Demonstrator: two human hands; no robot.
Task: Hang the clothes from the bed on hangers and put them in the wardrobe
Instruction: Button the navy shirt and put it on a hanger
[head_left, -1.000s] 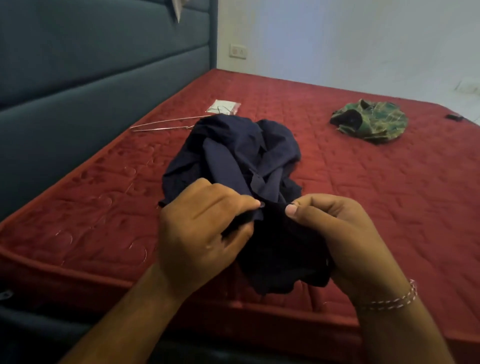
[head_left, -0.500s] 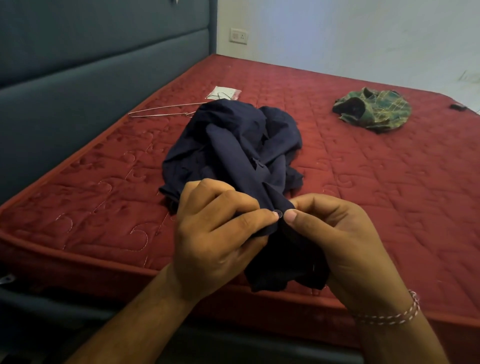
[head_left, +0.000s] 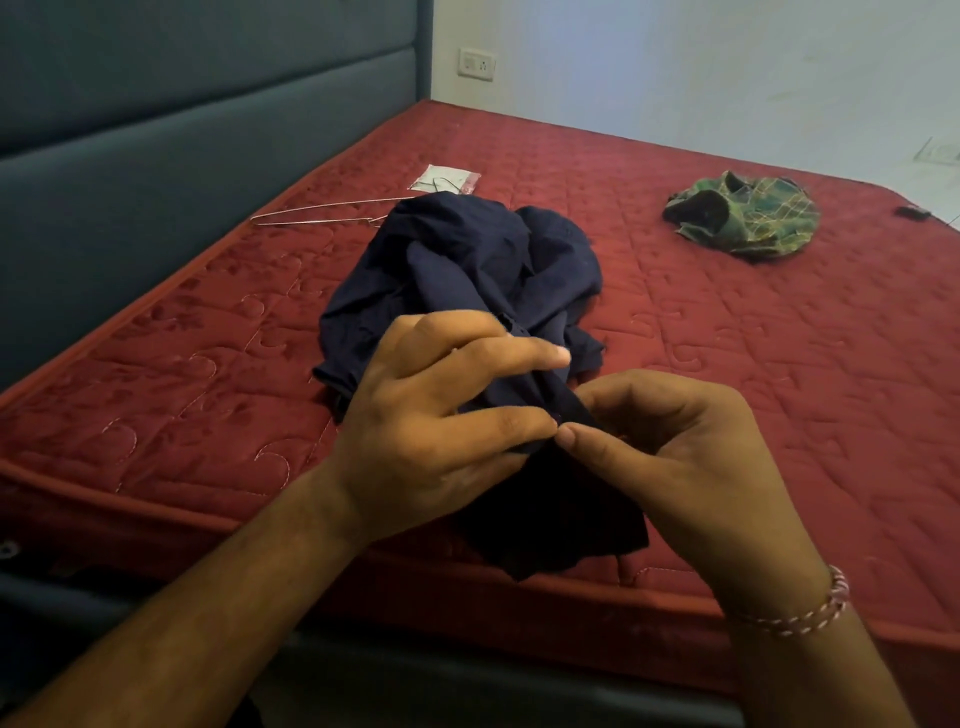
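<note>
A crumpled dark navy shirt (head_left: 467, 270) lies on the red quilted mattress (head_left: 779, 364), its near end hanging over the front edge. My left hand (head_left: 436, 421) pinches a fold of the shirt between thumb and fingers, index finger stretched forward. My right hand (head_left: 675, 447) pinches the same strip of fabric, its thumb tip touching my left thumb tip. A green plaid shirt (head_left: 743, 218) sits bunched at the far right of the bed. A thin wire hanger (head_left: 322, 213) lies behind the navy shirt, partly hidden under it.
A small clear plastic packet (head_left: 441, 179) lies beyond the hanger. A padded teal headboard (head_left: 156, 130) runs along the left. A white wall with a socket (head_left: 476, 63) stands behind. A small dark object (head_left: 914, 212) rests at the far right edge.
Both hands have shifted a little lower along the navy fabric, still pinching it. My left index finger has straightened out above the fold.
</note>
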